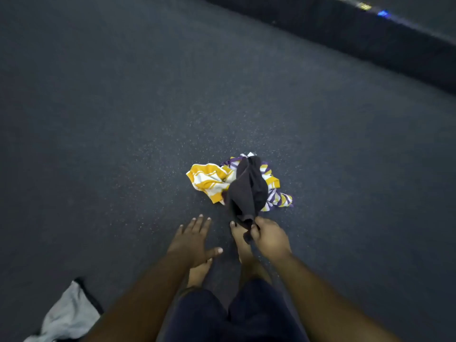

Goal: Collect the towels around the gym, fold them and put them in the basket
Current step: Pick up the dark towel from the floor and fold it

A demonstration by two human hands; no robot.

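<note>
A dark grey towel (pixel 246 191) hangs crumpled from my right hand (pixel 269 236), which pinches its lower end just above the floor. Beneath and behind it lie a yellow-and-white striped towel (pixel 209 180) and a purple, white and yellow striped towel (pixel 276 196), both bunched on the floor. My left hand (pixel 195 239) hovers to the left of the dark towel, palm down, fingers spread and holding nothing. No basket is in view.
The floor (pixel 123 119) is dark speckled rubber. A light grey cloth with a dark edge (pixel 70 314) lies at the bottom left. A raised dark ledge (pixel 357 33) runs across the top right. My bare feet (pixel 244 245) stand under my hands.
</note>
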